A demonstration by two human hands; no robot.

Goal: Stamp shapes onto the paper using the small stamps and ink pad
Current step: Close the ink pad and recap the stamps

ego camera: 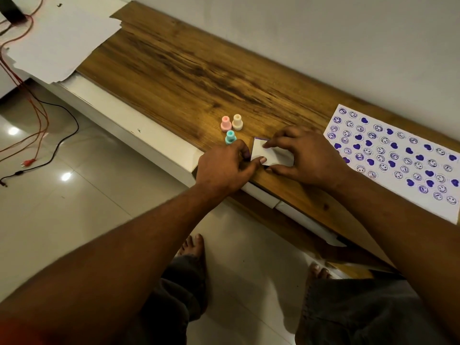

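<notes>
A small white ink pad case point(270, 153) with a purple rim lies near the front edge of the wooden shelf point(189, 70). My left hand point(224, 165) grips its left side, thumb on the lid. My right hand point(306, 155) holds its right side, fingertips on top. Just left of the case stand three small stamps: a pink stamp point(225, 123), a cream stamp point(237, 122) and a teal stamp point(230, 137). The white paper point(395, 155), covered with purple smiley faces and hearts, lies to the right of my hands.
Large white sheets point(62, 38) lie on the shelf's far left end. Red and black cables point(37, 115) trail over the tiled floor on the left. A grey wall runs behind the shelf. My bare feet stand on the floor below.
</notes>
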